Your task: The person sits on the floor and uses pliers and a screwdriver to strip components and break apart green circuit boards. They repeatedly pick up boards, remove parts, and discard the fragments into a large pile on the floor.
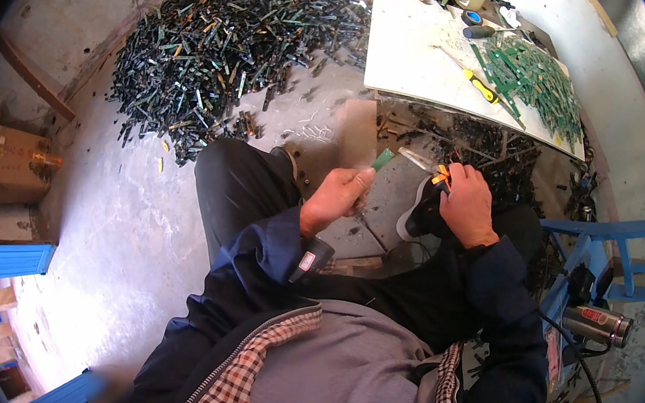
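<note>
My left hand (339, 199) pinches a small green circuit board strip (382, 159) between thumb and fingers, above the floor between my legs. Close by on the right, my right hand (467, 203) is closed around a bladed hand tool with an orange and black handle (442, 176). Its pale metal blade (415, 159) points left toward the strip; a small gap seems to lie between them. Whether the tool is a utility knife or a scraper I cannot tell. A black cylindrical object with a label (310, 260) sits by my left wrist, partly hidden by the sleeve.
A large heap of dark strips (220, 52) covers the floor ahead left. On a white board (405, 51) lie green circuit strips (534, 82), a yellow-black screwdriver (481, 86) and blue tape (471, 17). At right stand a blue stool (617, 230) and a metal cylinder (597, 325); cardboard boxes (9, 163) stand left.
</note>
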`<action>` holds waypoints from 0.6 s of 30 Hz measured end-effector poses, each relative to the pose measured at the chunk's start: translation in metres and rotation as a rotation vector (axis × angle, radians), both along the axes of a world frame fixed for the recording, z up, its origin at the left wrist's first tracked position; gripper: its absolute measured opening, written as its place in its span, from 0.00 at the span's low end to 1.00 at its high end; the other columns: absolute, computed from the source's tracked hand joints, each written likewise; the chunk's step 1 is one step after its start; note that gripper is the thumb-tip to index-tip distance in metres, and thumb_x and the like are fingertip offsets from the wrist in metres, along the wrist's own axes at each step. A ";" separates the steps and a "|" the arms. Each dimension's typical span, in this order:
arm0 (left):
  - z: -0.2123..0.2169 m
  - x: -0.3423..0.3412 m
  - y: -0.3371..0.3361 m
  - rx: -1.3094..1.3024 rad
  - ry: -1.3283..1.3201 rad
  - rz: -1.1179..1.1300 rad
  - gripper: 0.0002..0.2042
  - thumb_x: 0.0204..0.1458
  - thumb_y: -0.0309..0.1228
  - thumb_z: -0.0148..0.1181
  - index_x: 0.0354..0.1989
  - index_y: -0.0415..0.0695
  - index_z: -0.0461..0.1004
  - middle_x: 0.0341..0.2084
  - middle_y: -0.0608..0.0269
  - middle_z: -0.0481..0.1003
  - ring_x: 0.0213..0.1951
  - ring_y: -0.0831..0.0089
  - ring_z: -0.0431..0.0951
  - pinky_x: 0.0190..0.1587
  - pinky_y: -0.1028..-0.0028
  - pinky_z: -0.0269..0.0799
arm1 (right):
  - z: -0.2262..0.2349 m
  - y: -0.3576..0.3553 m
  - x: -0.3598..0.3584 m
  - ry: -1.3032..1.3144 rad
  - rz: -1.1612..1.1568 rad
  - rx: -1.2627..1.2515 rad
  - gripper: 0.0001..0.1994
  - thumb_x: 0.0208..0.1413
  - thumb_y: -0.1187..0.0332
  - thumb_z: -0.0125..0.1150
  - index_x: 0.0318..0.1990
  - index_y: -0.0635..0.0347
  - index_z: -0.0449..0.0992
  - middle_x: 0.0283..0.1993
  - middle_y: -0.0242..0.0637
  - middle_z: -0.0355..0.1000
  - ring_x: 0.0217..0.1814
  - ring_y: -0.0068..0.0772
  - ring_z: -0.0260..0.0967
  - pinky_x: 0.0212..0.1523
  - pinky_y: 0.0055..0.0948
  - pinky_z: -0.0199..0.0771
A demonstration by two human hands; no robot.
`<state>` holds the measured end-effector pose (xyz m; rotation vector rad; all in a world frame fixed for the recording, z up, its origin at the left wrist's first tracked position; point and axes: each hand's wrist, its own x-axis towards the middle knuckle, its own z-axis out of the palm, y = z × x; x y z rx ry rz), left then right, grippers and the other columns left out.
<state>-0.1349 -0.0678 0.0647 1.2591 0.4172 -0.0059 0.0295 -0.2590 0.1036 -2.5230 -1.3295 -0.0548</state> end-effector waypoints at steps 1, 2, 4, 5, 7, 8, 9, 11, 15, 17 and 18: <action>0.000 0.000 0.000 0.032 0.003 -0.012 0.23 0.62 0.45 0.46 0.19 0.42 0.66 0.11 0.69 0.63 0.13 0.81 0.58 0.16 0.78 0.53 | -0.006 -0.004 0.002 0.154 -0.047 0.003 0.09 0.46 0.72 0.55 0.35 0.64 0.67 0.31 0.51 0.69 0.37 0.54 0.68 0.37 0.46 0.67; 0.000 0.000 0.000 0.064 0.006 -0.024 0.23 0.62 0.46 0.46 0.19 0.42 0.66 0.11 0.69 0.63 0.13 0.81 0.58 0.16 0.78 0.53 | -0.012 -0.008 0.005 0.309 -0.095 0.005 0.09 0.46 0.71 0.55 0.35 0.64 0.68 0.31 0.51 0.69 0.37 0.54 0.68 0.37 0.46 0.66; 0.003 0.000 -0.002 0.088 0.002 -0.023 0.23 0.61 0.46 0.47 0.19 0.42 0.66 0.11 0.69 0.63 0.13 0.82 0.59 0.15 0.79 0.53 | -0.023 -0.015 0.012 0.557 -0.034 -0.027 0.09 0.46 0.71 0.54 0.36 0.64 0.69 0.31 0.51 0.69 0.37 0.55 0.68 0.36 0.45 0.66; 0.004 0.001 -0.003 0.100 0.000 -0.024 0.23 0.61 0.46 0.47 0.19 0.42 0.66 0.11 0.69 0.63 0.13 0.82 0.59 0.15 0.79 0.53 | -0.029 -0.017 0.015 0.681 -0.005 -0.042 0.09 0.46 0.71 0.53 0.36 0.64 0.70 0.31 0.52 0.69 0.37 0.55 0.68 0.35 0.44 0.66; 0.003 0.001 -0.003 0.113 -0.006 -0.021 0.23 0.61 0.47 0.47 0.19 0.42 0.66 0.11 0.69 0.63 0.13 0.82 0.59 0.15 0.79 0.52 | -0.034 -0.016 0.015 0.865 0.038 -0.032 0.10 0.48 0.70 0.51 0.37 0.64 0.71 0.32 0.53 0.70 0.38 0.58 0.67 0.36 0.43 0.66; 0.003 0.000 -0.003 0.119 -0.008 -0.019 0.23 0.61 0.47 0.47 0.19 0.42 0.67 0.11 0.69 0.63 0.13 0.83 0.59 0.15 0.79 0.52 | -0.033 -0.014 0.014 0.927 0.052 -0.044 0.10 0.48 0.70 0.51 0.38 0.64 0.70 0.32 0.53 0.70 0.38 0.58 0.67 0.36 0.43 0.66; 0.003 0.000 -0.003 0.118 -0.009 -0.019 0.23 0.61 0.47 0.47 0.19 0.42 0.67 0.11 0.69 0.63 0.13 0.83 0.59 0.15 0.79 0.52 | -0.030 -0.012 0.012 0.989 0.067 -0.057 0.10 0.49 0.70 0.51 0.38 0.63 0.70 0.32 0.53 0.70 0.38 0.59 0.67 0.36 0.43 0.66; 0.003 0.000 -0.003 0.113 -0.015 -0.022 0.23 0.61 0.47 0.47 0.19 0.41 0.67 0.11 0.69 0.63 0.13 0.83 0.59 0.15 0.79 0.52 | -0.024 -0.011 0.005 0.756 0.038 -0.082 0.07 0.47 0.74 0.50 0.36 0.63 0.69 0.30 0.46 0.68 0.34 0.46 0.66 0.36 0.36 0.65; 0.000 0.000 -0.003 0.083 -0.004 -0.013 0.22 0.61 0.45 0.47 0.20 0.42 0.66 0.12 0.70 0.62 0.13 0.83 0.58 0.15 0.79 0.52 | -0.012 -0.005 -0.001 0.642 -0.002 -0.132 0.07 0.47 0.76 0.51 0.35 0.62 0.69 0.29 0.42 0.68 0.33 0.43 0.66 0.36 0.34 0.65; -0.001 0.000 -0.004 0.112 0.000 -0.026 0.22 0.62 0.45 0.47 0.19 0.42 0.66 0.12 0.71 0.62 0.14 0.83 0.58 0.15 0.79 0.52 | -0.018 -0.006 0.003 0.683 0.070 -0.087 0.06 0.47 0.76 0.51 0.35 0.63 0.69 0.29 0.42 0.68 0.33 0.43 0.66 0.36 0.34 0.65; -0.001 0.001 -0.004 0.128 -0.003 -0.035 0.22 0.62 0.44 0.47 0.19 0.42 0.66 0.12 0.71 0.62 0.14 0.83 0.58 0.15 0.79 0.52 | -0.021 -0.007 0.004 0.704 0.107 -0.065 0.06 0.47 0.76 0.52 0.35 0.63 0.70 0.29 0.42 0.68 0.33 0.42 0.66 0.36 0.34 0.65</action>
